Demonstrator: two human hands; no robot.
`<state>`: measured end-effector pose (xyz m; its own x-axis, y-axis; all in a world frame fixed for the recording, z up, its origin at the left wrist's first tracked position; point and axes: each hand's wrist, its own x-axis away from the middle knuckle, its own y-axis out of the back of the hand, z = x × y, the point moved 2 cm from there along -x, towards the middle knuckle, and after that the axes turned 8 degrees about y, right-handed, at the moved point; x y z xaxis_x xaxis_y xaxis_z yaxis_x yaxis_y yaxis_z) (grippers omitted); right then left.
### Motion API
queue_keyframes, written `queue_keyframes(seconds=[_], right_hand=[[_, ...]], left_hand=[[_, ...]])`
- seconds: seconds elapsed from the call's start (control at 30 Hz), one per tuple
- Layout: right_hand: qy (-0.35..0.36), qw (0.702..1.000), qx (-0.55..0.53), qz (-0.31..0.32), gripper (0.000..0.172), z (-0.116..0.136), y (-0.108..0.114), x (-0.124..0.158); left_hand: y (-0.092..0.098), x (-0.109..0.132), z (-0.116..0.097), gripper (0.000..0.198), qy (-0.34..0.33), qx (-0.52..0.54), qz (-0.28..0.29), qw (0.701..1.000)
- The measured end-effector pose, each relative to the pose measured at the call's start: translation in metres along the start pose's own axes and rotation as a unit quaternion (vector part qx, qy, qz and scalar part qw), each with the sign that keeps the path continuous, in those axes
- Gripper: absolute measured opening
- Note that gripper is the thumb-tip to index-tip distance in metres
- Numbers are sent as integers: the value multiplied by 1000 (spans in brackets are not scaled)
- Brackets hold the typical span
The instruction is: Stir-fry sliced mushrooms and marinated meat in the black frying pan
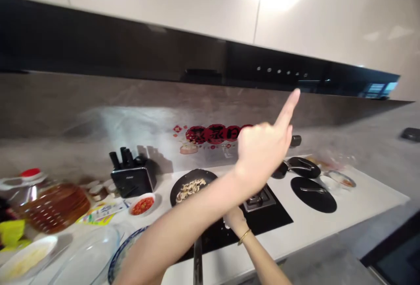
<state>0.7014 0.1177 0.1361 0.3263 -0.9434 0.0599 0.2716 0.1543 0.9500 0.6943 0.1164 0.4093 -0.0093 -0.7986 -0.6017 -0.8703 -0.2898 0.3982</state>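
My left hand (pixel 262 151) is raised in front of the black range hood (pixel 229 64). Its index finger is stretched up toward the row of small buttons (pixel 282 72) while the other fingers are curled, and it holds nothing. My right hand (pixel 234 218), with a gold bracelet on the wrist, is low over the black cooktop (pixel 272 219) beside the burner (pixel 259 198). My left forearm hides its fingers. A black pan (pixel 193 185) of pale sliced food sits on the left of the cooktop, its dark handle (pixel 197 258) pointing toward me.
A knife block (pixel 133 179), a bowl of red chopped chili (pixel 142 205), a big oil bottle (pixel 49 206), a glass bowl (pixel 88 254) and a white plate (pixel 22 261) crowd the left counter. A black lid (pixel 313 195), a dark ladle (pixel 298 167) and a small bowl (pixel 341 181) lie right.
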Motion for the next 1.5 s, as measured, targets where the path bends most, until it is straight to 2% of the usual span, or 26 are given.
queue_keyframes(seconds=[0.07,0.13,0.2,0.27,0.37,0.5,0.57,0.7,0.83,1.03,1.2,1.3,1.37,1.43,1.5], right_hand=[[-22,1000,-13,-15,32,0,0,4],[-34,999,-29,-27,30,0,0,5],[-34,998,-39,-32,30,0,1,7],[-28,998,-40,-30,29,0,2,8],[-23,999,-33,-19,29,3,8,12],[-6,1000,-22,-20,28,4,25,18],[4,1000,-12,-25,28,3,39,22],[24,998,19,-47,26,2,75,32],[38,996,48,-70,28,4,111,42],[54,993,74,-75,31,11,158,54],[53,990,82,-100,32,10,179,60],[61,990,80,-102,32,7,179,61],[70,989,76,-101,32,3,173,60],[77,990,70,-93,33,-1,161,58],[80,992,64,-78,34,-8,144,53]], left_hand=[[-19,-40,-52,66,-59,-123,10,991],[-22,-61,-90,70,-113,-245,1,963],[-15,-68,-112,71,-144,-339,-4,930],[-10,-70,-121,68,-147,-398,-4,905],[-11,-72,-122,66,-136,-433,-4,891],[-13,-69,-120,69,-134,-440,-10,888],[-5,-63,-116,72,-127,-446,-21,886],[25,-46,-101,72,-88,-465,-51,880],[44,-44,-93,73,-67,-488,-61,868],[43,-56,-99,77,-78,-504,-47,859],[42,-60,-103,79,-74,-493,-46,865],[50,-41,-106,79,-77,-483,-53,871],[60,-11,-99,75,-73,-472,-52,877],[72,34,-74,69,-46,-455,-37,889],[83,90,-30,64,11,-429,-8,903]])
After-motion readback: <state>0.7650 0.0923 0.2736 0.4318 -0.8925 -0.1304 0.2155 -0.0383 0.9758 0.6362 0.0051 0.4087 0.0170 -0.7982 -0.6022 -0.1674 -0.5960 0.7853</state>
